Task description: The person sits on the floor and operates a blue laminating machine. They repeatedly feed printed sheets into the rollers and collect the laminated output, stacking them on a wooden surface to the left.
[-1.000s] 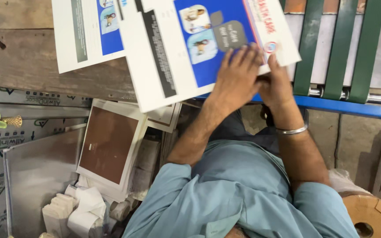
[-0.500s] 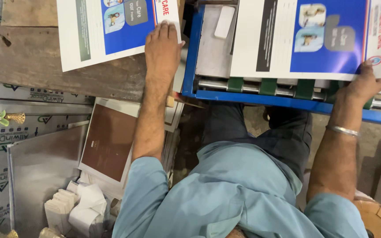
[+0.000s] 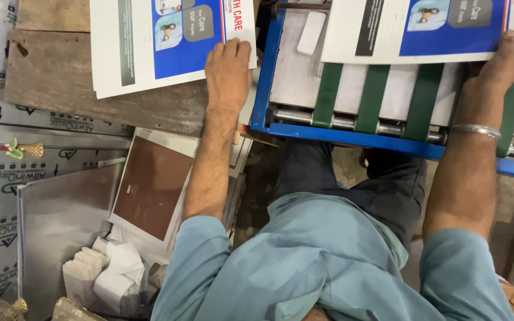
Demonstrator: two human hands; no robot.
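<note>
Both hands stayed put: left hand (image 3: 227, 65) flat on the printed sheet stack (image 3: 162, 41), right hand (image 3: 504, 59) gripping the printed sheet (image 3: 423, 30) over green belts (image 3: 376, 98).

1. Brown board in a white frame (image 3: 153, 187): lies low at the left, tilted, partly over a plain grey sheet (image 3: 60, 208).
2. Crumpled white paper and small white stacks (image 3: 111, 276): just below the brown board.
3. Worn wooden plank (image 3: 49, 83): upper left.
4. Small white oblong block (image 3: 311, 32): rests on a grey metal plate (image 3: 290, 71) at top centre.
</note>
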